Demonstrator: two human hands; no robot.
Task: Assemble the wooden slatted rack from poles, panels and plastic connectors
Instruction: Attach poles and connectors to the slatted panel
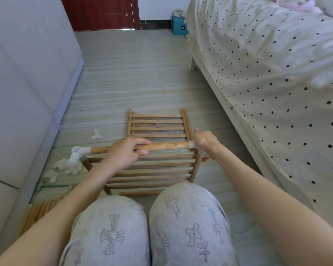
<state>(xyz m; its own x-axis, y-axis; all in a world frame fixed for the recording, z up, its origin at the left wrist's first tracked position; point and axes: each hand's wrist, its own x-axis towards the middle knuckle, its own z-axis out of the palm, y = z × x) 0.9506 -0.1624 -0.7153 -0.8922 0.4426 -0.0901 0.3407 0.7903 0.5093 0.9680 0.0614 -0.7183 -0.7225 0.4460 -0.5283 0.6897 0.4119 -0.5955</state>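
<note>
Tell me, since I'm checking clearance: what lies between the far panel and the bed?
Only bare floor between the panel and bed, per the head view.

Smooth matt wooden pole (167,146); white plastic connector (79,154); bare wood slatted panel (158,124); dotted cotton bedsheet (267,64); glossy floor (133,73).

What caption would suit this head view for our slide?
Left hand grips a pole while the right hand holds a connector at its end, above a panel.
</note>
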